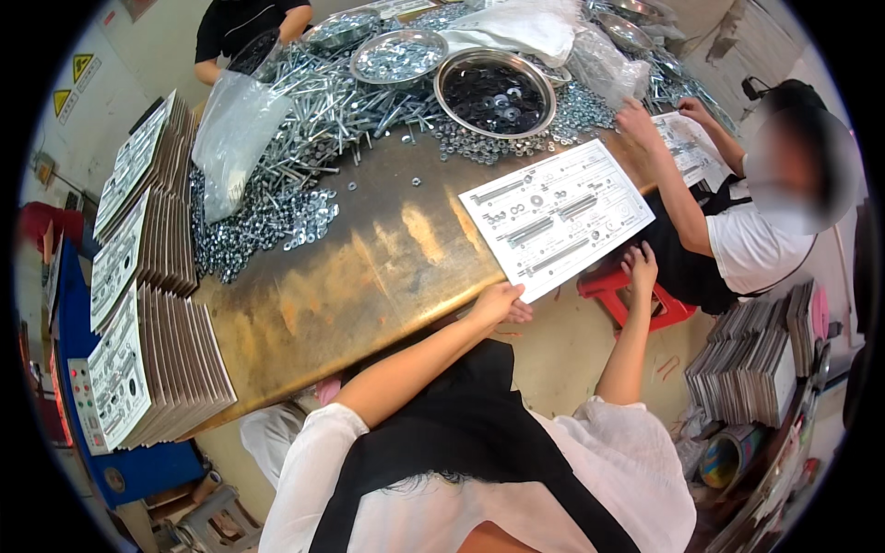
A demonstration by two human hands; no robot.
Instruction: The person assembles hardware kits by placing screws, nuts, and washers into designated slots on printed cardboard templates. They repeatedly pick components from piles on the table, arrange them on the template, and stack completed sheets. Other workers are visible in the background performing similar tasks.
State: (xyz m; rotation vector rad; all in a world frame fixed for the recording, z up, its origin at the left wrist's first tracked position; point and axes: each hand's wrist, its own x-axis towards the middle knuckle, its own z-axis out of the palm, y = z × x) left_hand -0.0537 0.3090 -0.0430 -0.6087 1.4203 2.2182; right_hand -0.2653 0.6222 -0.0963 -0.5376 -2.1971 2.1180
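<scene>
A white printed card (560,214) with bolts, washers and nuts pictured or mounted on it lies at the table's front edge, partly overhanging. My left hand (502,304) is closed on its near left corner. Just off its near right edge, my right hand (641,264) has its fingers apart and holds nothing that I can see. Beyond the card stands a steel bowl (495,92) of dark washers, with loose nuts and washers (479,145) heaped along its near side.
Piled bolts (323,111) and loose nuts (263,230) cover the table's left. Stacked cards (166,359) line its left end. A steel bowl of washers (398,57) sits farther back. At right, a co-worker (756,240) handles another card (691,147) beside a red stool (636,300).
</scene>
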